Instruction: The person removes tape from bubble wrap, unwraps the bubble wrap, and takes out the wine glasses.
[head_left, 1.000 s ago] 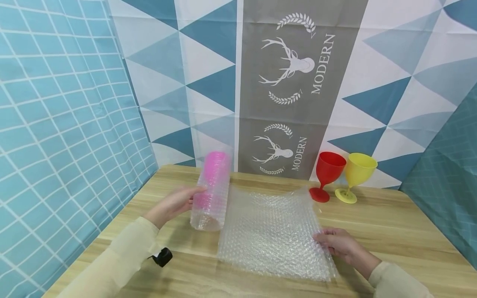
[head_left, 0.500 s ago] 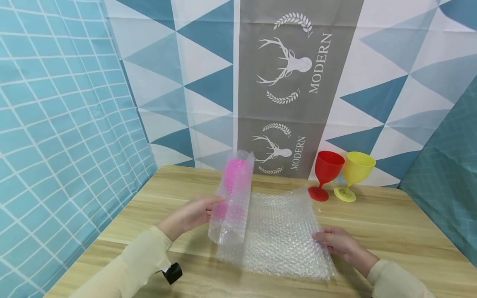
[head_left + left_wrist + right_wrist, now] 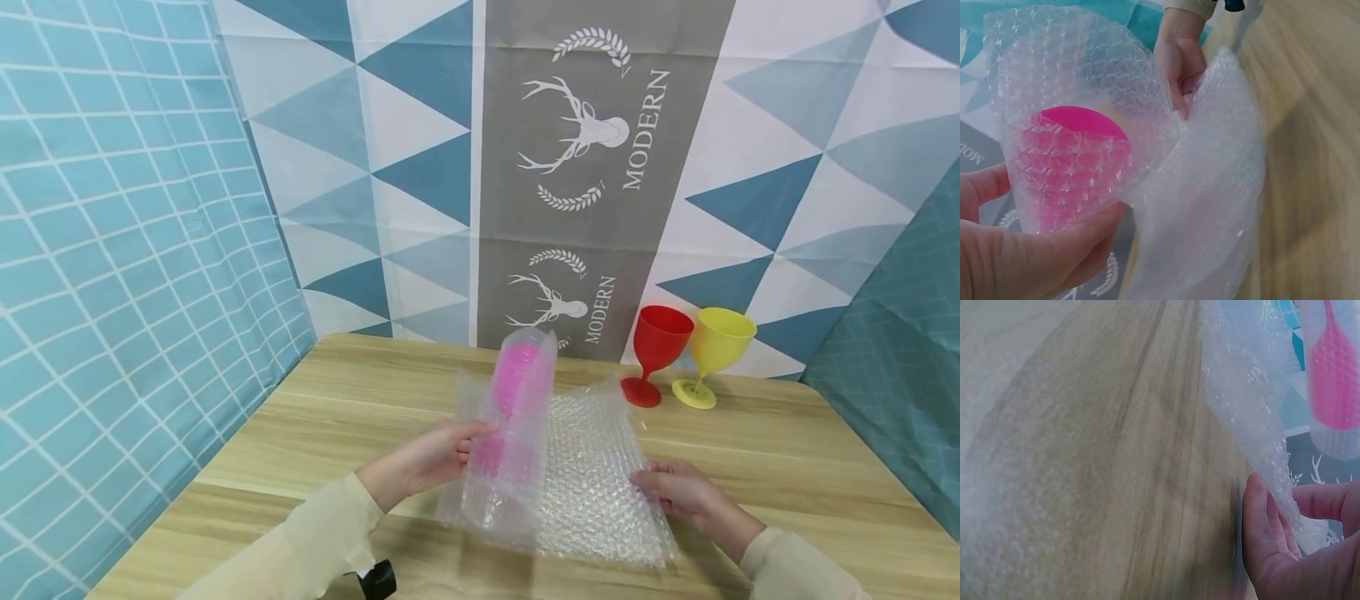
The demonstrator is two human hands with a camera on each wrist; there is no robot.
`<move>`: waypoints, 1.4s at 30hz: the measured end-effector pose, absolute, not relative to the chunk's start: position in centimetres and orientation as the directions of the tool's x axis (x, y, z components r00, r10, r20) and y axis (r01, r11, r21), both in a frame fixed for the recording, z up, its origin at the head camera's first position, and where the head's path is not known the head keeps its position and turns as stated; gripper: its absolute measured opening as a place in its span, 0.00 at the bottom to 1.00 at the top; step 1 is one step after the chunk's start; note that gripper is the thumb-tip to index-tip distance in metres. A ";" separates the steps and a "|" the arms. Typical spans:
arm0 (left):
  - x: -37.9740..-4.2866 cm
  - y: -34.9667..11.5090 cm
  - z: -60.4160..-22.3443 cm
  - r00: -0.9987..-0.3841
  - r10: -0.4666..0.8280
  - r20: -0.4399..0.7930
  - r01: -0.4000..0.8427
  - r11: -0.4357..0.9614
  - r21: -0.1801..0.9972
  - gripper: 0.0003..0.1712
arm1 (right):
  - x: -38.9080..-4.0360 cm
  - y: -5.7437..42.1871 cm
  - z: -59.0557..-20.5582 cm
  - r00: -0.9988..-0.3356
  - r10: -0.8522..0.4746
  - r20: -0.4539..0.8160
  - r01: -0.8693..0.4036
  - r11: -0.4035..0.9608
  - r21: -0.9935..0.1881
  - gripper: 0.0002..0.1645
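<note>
A pink goblet (image 3: 517, 383) lies inside a roll of clear bubble wrap; its cup and stem show through in the right wrist view (image 3: 1335, 381). My left hand (image 3: 427, 458) holds this roll from the left, thumb on top, tilted over the flat sheet. Close up in the left wrist view, the goblet's rim (image 3: 1085, 119) sits inside the open end of the wrap. The flat bubble wrap sheet (image 3: 592, 492) spreads on the table to the right and partly under the roll. My right hand (image 3: 690, 497) pinches its right edge between thumb and fingers.
A red goblet (image 3: 660, 333) and a yellow goblet (image 3: 720, 342) stand upright side by side at the table's back right. The wooden table (image 3: 360, 375) meets a patterned cloth backdrop (image 3: 420, 200). Blue checked cloth (image 3: 142, 250) hangs at the left.
My left hand has carried the wrapped pink goblet rightward and somewhat nearer, from beside the flat sheet to over its left part. My right hand stays at the sheet's right edge.
</note>
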State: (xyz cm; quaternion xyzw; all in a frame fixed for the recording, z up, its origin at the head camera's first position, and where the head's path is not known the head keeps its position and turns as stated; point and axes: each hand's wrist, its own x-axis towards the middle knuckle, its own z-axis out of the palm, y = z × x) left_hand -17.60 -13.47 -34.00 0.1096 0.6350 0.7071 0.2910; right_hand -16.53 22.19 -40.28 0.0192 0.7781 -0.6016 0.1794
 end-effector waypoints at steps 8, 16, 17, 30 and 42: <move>-17.3 -11.2 -36.1 -0.843 0.487 -0.230 -0.227 0.067 0.972 0.23 | -16.6 22.4 -40.5 -0.934 -0.193 -0.301 0.245 0.268 -0.932 0.05; -16.6 -10.0 -37.6 -0.860 0.438 -0.261 -0.276 0.030 0.961 0.28 | -16.5 22.7 -41.1 -0.929 -0.201 -0.311 0.256 0.260 -0.931 0.08; -16.6 -9.9 -37.7 -0.865 0.426 -0.265 -0.283 0.022 0.959 0.29 | -16.5 22.7 -41.2 -0.928 -0.200 -0.313 0.259 0.257 -0.931 0.08; -16.6 -8.9 -39.2 -0.894 0.351 -0.279 -0.292 0.016 0.956 0.28 | -16.7 22.8 -40.7 -0.925 -0.210 -0.316 0.262 0.248 -0.933 0.07; -16.2 -8.2 -38.7 -0.910 0.298 -0.288 -0.280 0.068 0.957 0.26 | -16.8 23.3 -39.0 -0.935 -0.172 -0.309 0.243 0.321 -0.915 0.20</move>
